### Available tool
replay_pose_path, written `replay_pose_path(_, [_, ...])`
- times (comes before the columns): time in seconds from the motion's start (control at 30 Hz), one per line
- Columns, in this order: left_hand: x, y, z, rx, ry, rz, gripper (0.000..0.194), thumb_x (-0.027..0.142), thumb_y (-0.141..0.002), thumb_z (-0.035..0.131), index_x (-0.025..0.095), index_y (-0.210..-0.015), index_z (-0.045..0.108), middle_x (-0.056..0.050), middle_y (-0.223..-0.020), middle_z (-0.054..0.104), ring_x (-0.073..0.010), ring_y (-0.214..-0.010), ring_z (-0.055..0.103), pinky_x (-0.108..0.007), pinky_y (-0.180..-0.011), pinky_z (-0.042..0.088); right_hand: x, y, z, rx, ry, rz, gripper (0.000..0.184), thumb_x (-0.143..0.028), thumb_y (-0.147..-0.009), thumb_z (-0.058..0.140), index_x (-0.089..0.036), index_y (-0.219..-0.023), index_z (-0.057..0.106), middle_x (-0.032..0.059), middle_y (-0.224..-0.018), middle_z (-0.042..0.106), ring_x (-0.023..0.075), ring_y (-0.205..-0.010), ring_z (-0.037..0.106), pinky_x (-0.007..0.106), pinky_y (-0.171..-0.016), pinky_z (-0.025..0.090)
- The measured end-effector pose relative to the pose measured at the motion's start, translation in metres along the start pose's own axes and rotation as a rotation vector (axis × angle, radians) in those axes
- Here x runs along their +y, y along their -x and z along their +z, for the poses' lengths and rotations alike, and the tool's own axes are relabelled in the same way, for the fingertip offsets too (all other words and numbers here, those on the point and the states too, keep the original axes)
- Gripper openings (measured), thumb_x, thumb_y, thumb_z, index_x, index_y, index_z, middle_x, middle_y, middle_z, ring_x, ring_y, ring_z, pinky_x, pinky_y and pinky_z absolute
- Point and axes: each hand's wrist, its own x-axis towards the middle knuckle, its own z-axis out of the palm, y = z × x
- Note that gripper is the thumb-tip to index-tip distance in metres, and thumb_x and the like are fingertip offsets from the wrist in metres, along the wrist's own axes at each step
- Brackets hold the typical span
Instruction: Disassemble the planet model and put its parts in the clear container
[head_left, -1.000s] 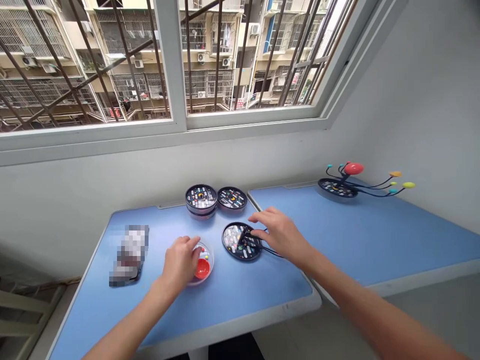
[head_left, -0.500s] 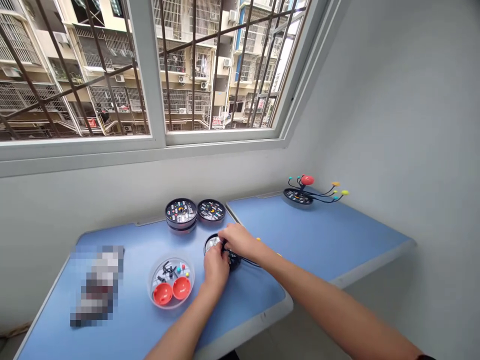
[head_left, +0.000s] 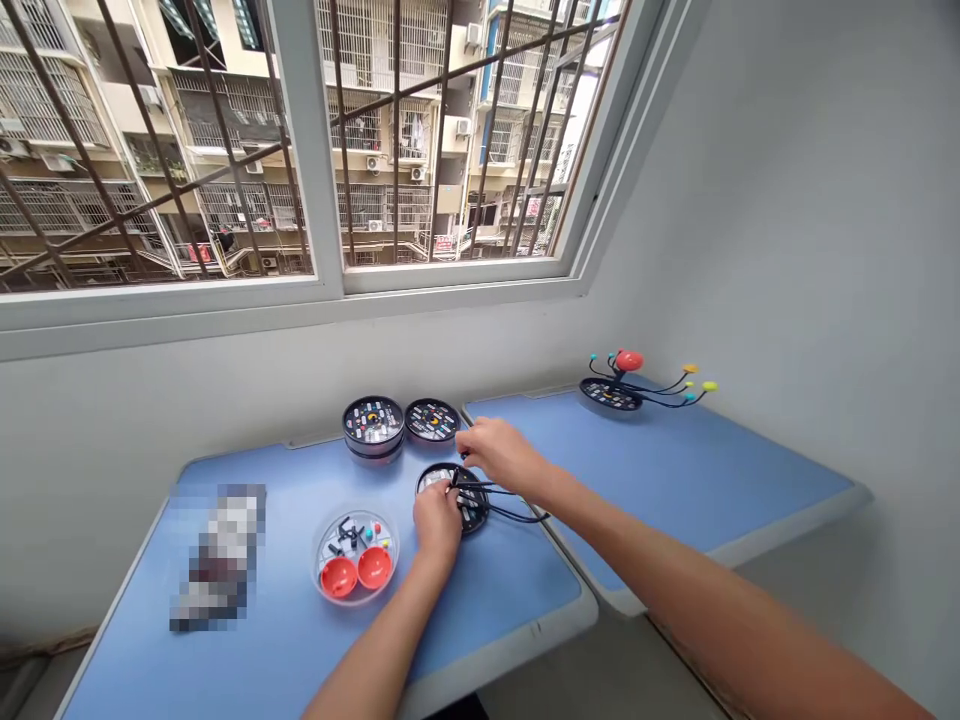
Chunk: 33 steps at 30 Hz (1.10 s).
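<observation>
A round black base (head_left: 474, 518) with a printed disc lies on the near blue table, and several thin curved black arms (head_left: 517, 515) stretch from its middle to the right. My left hand (head_left: 437, 522) rests on the base's left side, fingers pinched at the short black post (head_left: 454, 478) in the centre. Above and right of the base, my right hand (head_left: 499, 455) is closed, with a small dark piece just showing at its fingertips; its kind is too small to make out. The arms' far ends are partly hidden behind my right forearm.
Left of my hands, a clear round tray (head_left: 318, 560) holds two red half-spheres (head_left: 357, 572), small black parts and coloured beads. Stacked round bases (head_left: 373, 425) and another base (head_left: 432, 420) stand behind. An assembled planet model (head_left: 611, 392) sits on the right table. A blurred item (head_left: 221, 560) lies left.
My right hand has lifted off the base, up and to the right, uncovering the black arms. My left hand stays at the post. The view has shifted slightly.
</observation>
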Motion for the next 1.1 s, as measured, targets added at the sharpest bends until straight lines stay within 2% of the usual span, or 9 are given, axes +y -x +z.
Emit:
replay_pose_path(0.13, [0.008,0.003,-0.004,0.023,0.139,-0.035,0.035,0.014,-0.080,0.047,0.011,-0.113,0.057,-0.016,-0.104,0.064,-0.0250,-0.098,0.056,-0.034,-0.087,0.037,-0.013,0.022,-0.019,0.112,-0.083,-0.017,0.017,-0.005,-0.078,0.053,-0.017,-0.080,0.065,0.0046,-0.072,0.066,0.0194,-0.078,0.055,0.026,-0.065,0.038])
replay_pose_path(0.23, [0.011,0.022,-0.016,-0.007,0.309,-0.060,0.037,0.013,-0.080,0.043,0.013,-0.116,0.054,-0.011,-0.098,0.064,-0.0208,-0.090,0.057,-0.032,-0.081,0.042,-0.033,0.047,-0.013,0.140,-0.141,-0.075,0.018,-0.006,-0.080,0.051,-0.018,-0.079,0.065,0.0037,-0.073,0.066,0.0180,-0.076,0.053,0.027,-0.067,0.040])
replay_pose_path(0.4, [-0.004,0.082,-0.055,-0.286,0.623,-0.131,0.031,0.031,-0.082,0.041,0.012,-0.070,0.061,-0.003,-0.055,0.055,-0.0130,-0.045,0.050,-0.026,-0.047,0.043,-0.076,0.093,0.023,0.413,-0.269,-0.375,0.028,-0.009,-0.088,0.039,-0.019,-0.081,0.064,0.0050,-0.076,0.066,0.0175,-0.071,0.050,0.032,-0.066,0.040])
replay_pose_path(0.6, [-0.031,0.125,-0.099,-0.586,1.283,-0.428,0.027,0.024,-0.064,0.070,0.006,-0.084,0.066,-0.008,-0.072,0.064,-0.0121,-0.062,0.058,-0.022,-0.061,0.045,-0.120,0.111,0.067,0.749,-0.493,-0.567,0.021,-0.006,-0.087,0.043,-0.011,-0.090,0.063,0.0070,-0.075,0.066,0.0165,-0.074,0.054,0.032,-0.071,0.045])
replay_pose_path(0.73, [-0.039,0.131,-0.111,-0.441,1.266,-0.544,0.032,0.017,-0.050,0.078,0.009,-0.078,0.065,-0.004,-0.065,0.064,-0.0093,-0.056,0.056,-0.019,-0.056,0.041,-0.134,0.115,0.065,0.678,-0.534,-0.590,0.026,-0.010,-0.091,0.037,-0.010,-0.090,0.064,0.0093,-0.078,0.067,0.0179,-0.075,0.057,0.032,-0.071,0.049])
replay_pose_path(0.83, [-0.040,0.136,-0.119,-0.329,1.138,-0.469,0.035,0.028,-0.054,0.078,0.010,-0.080,0.062,-0.001,-0.055,0.061,-0.0071,-0.047,0.050,-0.019,-0.051,0.038,-0.127,0.126,0.049,0.709,-0.542,-0.581,0.021,-0.012,-0.090,0.041,-0.014,-0.095,0.062,0.0075,-0.080,0.069,0.0177,-0.076,0.060,0.030,-0.071,0.050])
replay_pose_path(0.97, [-0.038,0.144,-0.130,-0.282,0.894,-0.359,0.040,0.042,-0.061,0.070,0.010,-0.084,0.061,0.000,-0.054,0.058,-0.0093,-0.046,0.050,-0.021,-0.045,0.036,-0.111,0.130,0.034,0.634,-0.627,-0.390,0.023,-0.012,-0.084,0.051,-0.023,-0.103,0.058,0.0052,-0.089,0.068,0.0187,-0.081,0.061,0.031,-0.074,0.049])
replay_pose_path(1.03, [-0.036,0.148,-0.134,-0.326,0.792,-0.325,0.039,0.043,-0.064,0.066,0.010,-0.084,0.062,0.001,-0.055,0.055,-0.0073,-0.044,0.046,-0.019,-0.041,0.031,-0.110,0.123,0.034,0.411,-0.780,-0.248,0.016,-0.018,-0.085,0.050,-0.023,-0.098,0.059,0.0050,-0.088,0.067,0.0186,-0.081,0.061,0.031,-0.071,0.049])
replay_pose_path(1.1, [-0.035,0.151,-0.137,-0.381,0.728,-0.254,0.037,0.044,-0.068,0.063,0.010,-0.083,0.061,0.002,-0.056,0.053,-0.0052,-0.044,0.043,-0.017,-0.041,0.028,-0.114,0.113,0.038,0.001,-1.009,-0.120,0.011,-0.022,-0.086,0.047,-0.020,-0.085,0.058,0.0023,-0.076,0.066,0.0164,-0.072,0.061,0.028,-0.065,0.047])
